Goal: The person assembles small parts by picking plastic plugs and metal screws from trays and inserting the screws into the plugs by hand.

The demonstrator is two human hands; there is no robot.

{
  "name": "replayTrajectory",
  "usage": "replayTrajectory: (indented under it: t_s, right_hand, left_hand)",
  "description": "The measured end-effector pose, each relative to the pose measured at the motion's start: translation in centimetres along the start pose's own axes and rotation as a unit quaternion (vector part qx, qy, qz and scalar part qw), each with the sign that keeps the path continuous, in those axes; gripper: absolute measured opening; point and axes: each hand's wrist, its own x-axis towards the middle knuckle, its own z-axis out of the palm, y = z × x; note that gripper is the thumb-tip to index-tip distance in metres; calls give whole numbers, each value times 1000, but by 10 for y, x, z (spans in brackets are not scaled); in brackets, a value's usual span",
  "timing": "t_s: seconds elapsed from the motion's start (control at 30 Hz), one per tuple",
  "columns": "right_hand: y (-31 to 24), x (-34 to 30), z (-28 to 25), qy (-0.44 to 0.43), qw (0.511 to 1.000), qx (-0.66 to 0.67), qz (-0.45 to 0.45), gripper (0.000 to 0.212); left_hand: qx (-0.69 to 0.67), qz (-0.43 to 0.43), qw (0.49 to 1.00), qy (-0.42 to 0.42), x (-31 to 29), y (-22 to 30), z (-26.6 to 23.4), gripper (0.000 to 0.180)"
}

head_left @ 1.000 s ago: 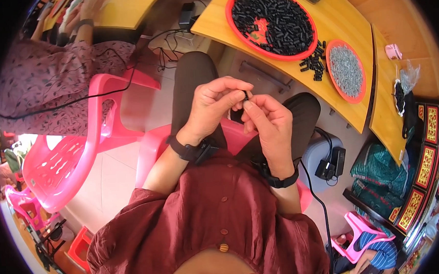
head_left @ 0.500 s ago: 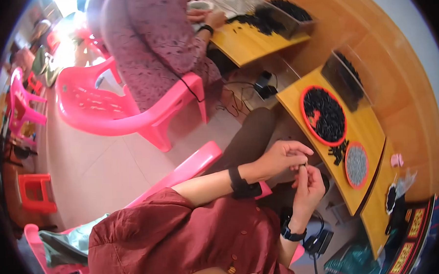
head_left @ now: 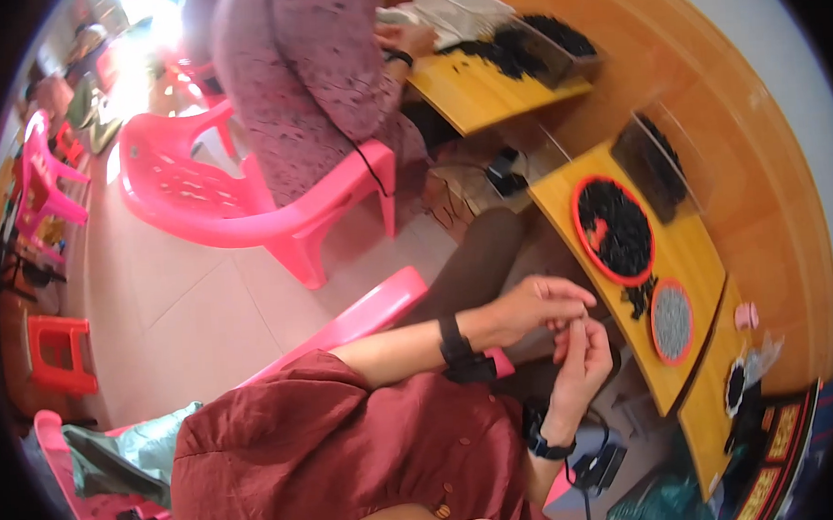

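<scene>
My left hand (head_left: 530, 308) and my right hand (head_left: 583, 353) meet over my lap, beside the yellow table's near edge. Both pinch thumb against fingertips, almost touching. Whatever lies between the fingertips is too small to make out. To their right on the table (head_left: 695, 257), a red-rimmed round basket (head_left: 578, 230) holds many small black pieces (head_left: 617, 216) and a bit of orange-red. Several loose black pieces (head_left: 638, 297) lie beside it. Closest to my right hand is a smaller red-rimmed tray (head_left: 690, 346) filled with small grey pieces (head_left: 672, 321).
Behind the basket stands a clear bin (head_left: 650, 171) of black pieces. A co-worker in patterned purple (head_left: 306, 79) sits ahead at another yellow table (head_left: 456, 96) with a black heap. Pink chairs (head_left: 247, 221) stand left; a black device with cables (head_left: 600, 466) is below my right wrist.
The whole view has shifted slightly. My hands stay together in nearly the same pinch, a little lower in the picture.
</scene>
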Motion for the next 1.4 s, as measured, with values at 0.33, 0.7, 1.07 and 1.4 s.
replayTrajectory:
  t_s: [0.33, 0.7, 1.07, 1.4]
  right_hand:
    - [-2, 3, 20, 103, 978, -108, -143, 9]
    - [-2, 1, 6, 17, 993, 117, 25, 9]
    - [-3, 2, 14, 56, 998, 19, -12, 11]
    - [-1, 2, 10, 63, 995, -62, -40, 11]
  left_hand:
    - [-118, -13, 993, -15, 2, 8, -7, 25]
    - [-187, -33, 982, -2, 3, -3, -13, 25]
    - [-129, -34, 991, 27, 2, 0, -9, 27]
    - [-91, -10, 995, 28, 1, -1, -7, 23]
